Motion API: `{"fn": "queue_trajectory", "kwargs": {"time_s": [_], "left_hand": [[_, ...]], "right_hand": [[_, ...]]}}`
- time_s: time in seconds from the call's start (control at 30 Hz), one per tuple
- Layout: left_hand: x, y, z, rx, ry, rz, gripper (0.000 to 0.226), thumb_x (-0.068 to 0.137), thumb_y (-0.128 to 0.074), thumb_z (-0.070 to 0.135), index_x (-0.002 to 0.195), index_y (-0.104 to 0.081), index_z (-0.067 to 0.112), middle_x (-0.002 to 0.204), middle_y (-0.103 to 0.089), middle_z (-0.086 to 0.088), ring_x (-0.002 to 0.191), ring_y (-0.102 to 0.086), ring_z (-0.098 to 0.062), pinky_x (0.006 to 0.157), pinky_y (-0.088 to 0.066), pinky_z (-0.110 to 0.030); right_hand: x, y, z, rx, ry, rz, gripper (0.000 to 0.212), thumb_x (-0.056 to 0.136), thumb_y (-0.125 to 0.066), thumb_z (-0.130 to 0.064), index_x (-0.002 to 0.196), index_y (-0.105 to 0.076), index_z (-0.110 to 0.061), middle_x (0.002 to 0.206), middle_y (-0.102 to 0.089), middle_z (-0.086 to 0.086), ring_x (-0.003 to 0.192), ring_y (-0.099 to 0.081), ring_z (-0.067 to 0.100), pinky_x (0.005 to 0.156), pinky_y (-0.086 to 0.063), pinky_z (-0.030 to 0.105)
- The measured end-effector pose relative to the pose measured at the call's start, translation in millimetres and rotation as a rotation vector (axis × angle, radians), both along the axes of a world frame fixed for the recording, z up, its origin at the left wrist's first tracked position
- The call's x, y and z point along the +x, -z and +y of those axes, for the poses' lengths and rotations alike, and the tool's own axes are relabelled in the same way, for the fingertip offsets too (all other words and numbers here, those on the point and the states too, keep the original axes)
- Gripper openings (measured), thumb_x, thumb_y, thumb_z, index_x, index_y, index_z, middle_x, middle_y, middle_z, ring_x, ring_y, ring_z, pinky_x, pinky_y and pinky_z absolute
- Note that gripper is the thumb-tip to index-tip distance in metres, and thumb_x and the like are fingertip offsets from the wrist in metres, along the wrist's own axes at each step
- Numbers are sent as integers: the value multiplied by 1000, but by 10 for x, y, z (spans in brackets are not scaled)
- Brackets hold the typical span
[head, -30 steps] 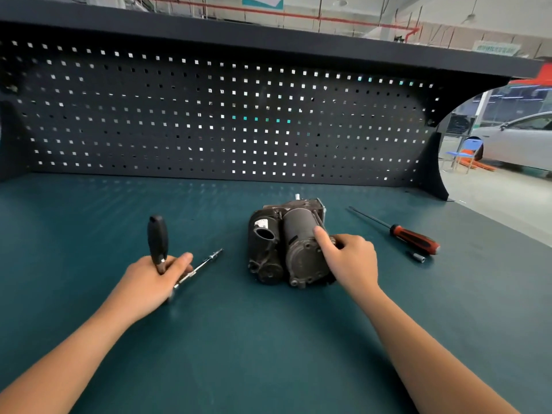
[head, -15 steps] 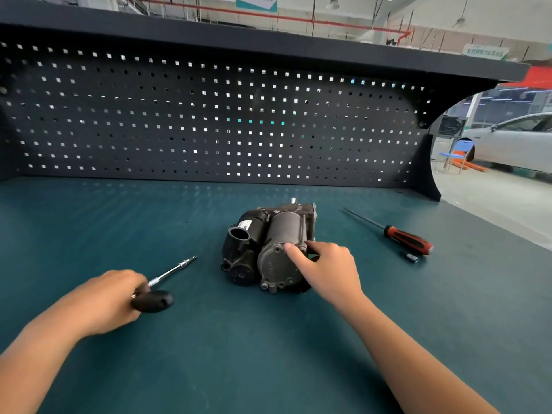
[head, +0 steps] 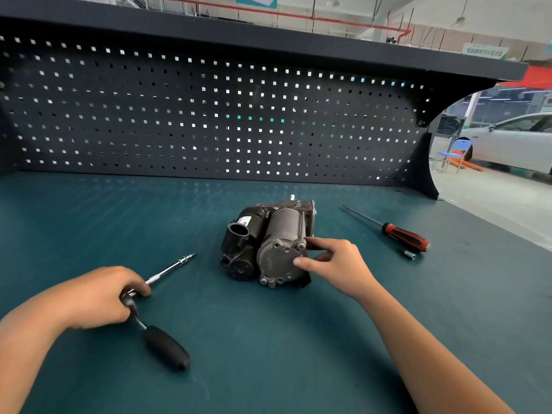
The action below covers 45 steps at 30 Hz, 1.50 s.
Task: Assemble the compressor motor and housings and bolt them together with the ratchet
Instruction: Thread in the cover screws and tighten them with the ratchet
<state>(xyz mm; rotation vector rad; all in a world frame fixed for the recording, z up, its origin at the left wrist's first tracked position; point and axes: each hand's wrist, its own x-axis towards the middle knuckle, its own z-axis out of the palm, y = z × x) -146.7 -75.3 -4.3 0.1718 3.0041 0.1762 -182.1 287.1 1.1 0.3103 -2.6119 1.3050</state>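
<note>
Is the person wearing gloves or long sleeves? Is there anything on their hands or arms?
No gloves! The left hand and the right hand are both bare. The forearms are bare too. No sleeves show in the picture, and I can't see a watch, ring or bracelet.

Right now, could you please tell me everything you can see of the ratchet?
The ratchet rests on the teal bench top, left of the compressor. It has a black, rubbery-looking grip pointing toward the person, a thin neck and a shiny metal head, from which a long chrome extension with a narrower tip runs away to the right. The left hand grips it round the head; nothing else touches it.
</note>
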Motion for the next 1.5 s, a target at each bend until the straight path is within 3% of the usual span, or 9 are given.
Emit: {"fn": "queue_trajectory", "kwargs": {"time_s": [0.17,0.57,0.8,0.93,1.07,1.2,1.27,1.4,1.5], "left_hand": [[34,-59,-38,90,5,-15,31,69,-64,15,64,-63,46,86,-66,21,85,-60,3,82,-49,-22],[104,-87,88,138,-26,48,17,70,-75,26,67,-64,38,79,-65,16,80,-59,2,74,-48,-20],[127,-116,126,262,-38,138,19,75,-75,24,71,-63,37,80,-66,13,80,-58,-1,73,-45,-20],[183,-190,229,477,-34,302,23,77,-75,15,75,-64,35,83,-69,12,88,-63,-11,83,-47,-33],[338,-313,574,716,95,457,33,74,-75,6,80,-67,38,86,-69,22,83,-63,3,76,-45,-9],[380,-516,937,1173,171,549,40,76,-64,29,102,-53,57,106,-65,23,90,-65,4,81,-48,-17],[217,-581,1027,1199,110,630,39,84,-61,27,114,-48,49,113,-62,20,93,-61,8,86,-46,-25],[-279,-540,1352,665,-3,657,51,89,-59,21,136,-40,14,136,-48,-3,121,-47,-13,99,-35,-31],[-660,-372,1654,148,30,575,57,91,-50,39,138,-34,13,143,-39,-4,134,-30,-23,106,-28,-44]], "right_hand": [[11,99,-179,-25,79,77,59,73,-78,-36,126,-60,-17,102,-70,-3,78,-63,4,63,-38,-1],[-57,158,-1249,240,79,53,61,89,-50,-52,130,-45,-6,131,-48,15,115,-49,32,89,-41,35],[108,165,-1494,218,-202,-151,69,97,-40,-46,149,-16,-7,158,0,9,143,-16,27,112,-22,37],[515,122,-1406,515,-322,176,56,91,-45,-55,125,-44,-11,132,-44,12,115,-49,33,83,-42,43],[744,-10,-1104,689,-184,644,31,91,-55,-37,109,-56,-12,93,-62,9,78,-63,30,55,-40,36],[662,-200,-582,279,-81,576,32,92,-53,-31,101,-58,-1,82,-65,12,69,-59,34,58,-43,38],[540,-261,-259,10,133,638,24,88,-58,-26,85,-61,-2,64,-58,4,55,-47,17,55,-37,28],[57,-218,403,-466,444,259,40,96,-48,-26,61,-53,-6,62,-53,2,52,-40,13,54,-34,26],[-244,24,759,-743,613,-25,35,96,-45,-23,64,-53,-11,66,-55,6,49,-43,16,47,-34,25]]}}
